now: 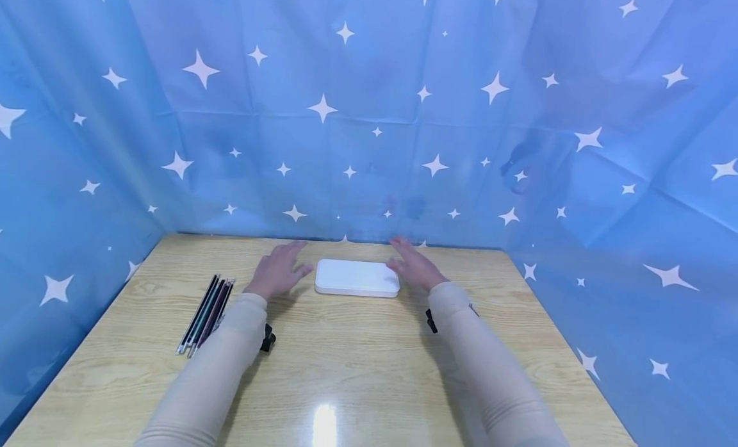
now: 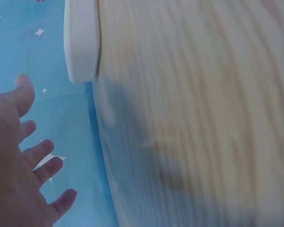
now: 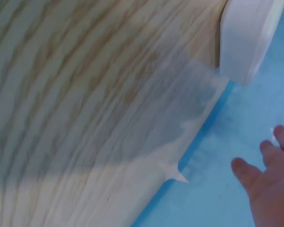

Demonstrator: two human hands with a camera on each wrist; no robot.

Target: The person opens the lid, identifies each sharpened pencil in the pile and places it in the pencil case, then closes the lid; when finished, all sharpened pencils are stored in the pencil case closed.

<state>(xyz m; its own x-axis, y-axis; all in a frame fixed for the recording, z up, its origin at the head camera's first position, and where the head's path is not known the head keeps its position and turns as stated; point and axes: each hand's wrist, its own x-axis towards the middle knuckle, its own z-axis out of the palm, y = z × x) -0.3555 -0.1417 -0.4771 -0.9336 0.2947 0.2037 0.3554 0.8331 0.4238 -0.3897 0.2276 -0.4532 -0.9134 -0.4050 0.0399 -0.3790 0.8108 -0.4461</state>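
A white flat case with rounded corners (image 1: 357,278) lies on the wooden table near its far edge. My left hand (image 1: 278,269) hovers just left of the case, fingers spread and apart from it. On the other side my right hand (image 1: 416,265) is close to the case's right end, with its fingers extended; whether it touches cannot be told from the head view. In the left wrist view the left hand (image 2: 23,161) holds nothing, and the case's end (image 2: 83,47) shows above it. The right wrist view shows the right hand (image 3: 274,179) apart from the case (image 3: 248,40).
Several dark pencils (image 1: 206,316) lie in a loose bundle at the table's left, beside the left sleeve. The wooden table (image 1: 357,357) meets a blue star-patterned curtain (image 1: 369,146) behind and at both sides. A light glare sits on the front of the table.
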